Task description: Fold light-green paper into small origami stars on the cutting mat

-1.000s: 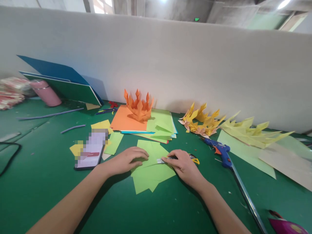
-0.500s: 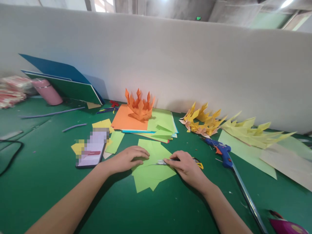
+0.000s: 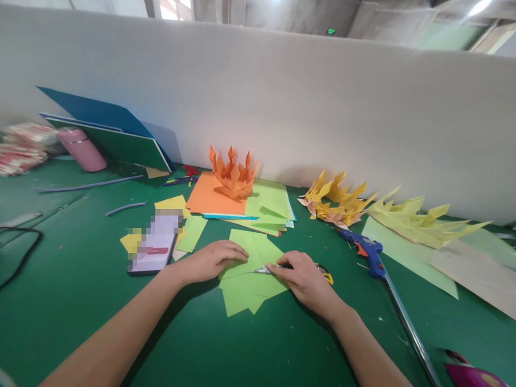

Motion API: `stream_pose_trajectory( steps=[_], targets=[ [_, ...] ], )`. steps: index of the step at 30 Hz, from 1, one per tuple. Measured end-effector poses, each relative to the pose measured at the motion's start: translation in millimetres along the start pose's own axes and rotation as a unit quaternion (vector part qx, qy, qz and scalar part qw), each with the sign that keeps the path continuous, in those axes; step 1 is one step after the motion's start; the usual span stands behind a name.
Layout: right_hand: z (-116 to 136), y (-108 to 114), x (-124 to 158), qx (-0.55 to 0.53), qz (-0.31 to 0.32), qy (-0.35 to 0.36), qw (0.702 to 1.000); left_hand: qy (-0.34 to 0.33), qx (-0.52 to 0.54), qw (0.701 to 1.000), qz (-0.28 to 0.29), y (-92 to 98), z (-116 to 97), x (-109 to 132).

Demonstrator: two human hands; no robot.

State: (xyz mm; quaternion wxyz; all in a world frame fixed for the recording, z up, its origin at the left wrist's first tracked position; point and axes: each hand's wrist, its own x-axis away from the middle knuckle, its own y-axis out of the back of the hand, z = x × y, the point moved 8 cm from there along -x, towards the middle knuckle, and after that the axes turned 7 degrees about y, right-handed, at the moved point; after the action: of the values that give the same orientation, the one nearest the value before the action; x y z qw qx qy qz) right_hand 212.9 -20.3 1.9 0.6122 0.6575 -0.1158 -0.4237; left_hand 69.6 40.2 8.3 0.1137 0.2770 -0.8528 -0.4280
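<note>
At left, a pink bottle [image 3: 83,151] in front of leaning blue and green boards [image 3: 124,149]; nearer, a phone [image 3: 159,242] lying screen up. Toward the white partition [image 3: 274,102], an orange paper crown [image 3: 234,185] resting on an orange sheet [image 3: 198,199], then a yellow crown [image 3: 350,206]. At right, a blue glue gun [image 3: 368,247] beside a long shiny rod [image 3: 405,317].

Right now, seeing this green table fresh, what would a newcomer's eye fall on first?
Probably the orange paper crown, standing on coloured paper sheets near the partition. Next might come the yellow paper crown to its right, with a blue glue gun lying nearer. In the centre, the right fingers hold scissors at light-green paper, where the left fingers rest.
</note>
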Motion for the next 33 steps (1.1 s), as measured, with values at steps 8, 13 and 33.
stream_pose_trajectory(
  steps=[8, 13, 33],
  targets=[
    [3.3, -4.0, -4.2, -0.012, -0.001, 0.007, 1.000, 0.004, 0.008, 1.000, 0.002, 0.1, 1.8, -1.0],
    [7.7, -5.9, -8.5, -0.024, 0.000, 0.017, 1.000, 0.003, 0.015, 1.000, 0.000, 0.5, 1.8, -1.2],
    [19.6, -14.4, -19.9, -0.033, 0.020, 0.023, 0.999, 0.003, 0.031, 0.999, -0.012, 1.1, 3.3, -2.6]
  ],
)
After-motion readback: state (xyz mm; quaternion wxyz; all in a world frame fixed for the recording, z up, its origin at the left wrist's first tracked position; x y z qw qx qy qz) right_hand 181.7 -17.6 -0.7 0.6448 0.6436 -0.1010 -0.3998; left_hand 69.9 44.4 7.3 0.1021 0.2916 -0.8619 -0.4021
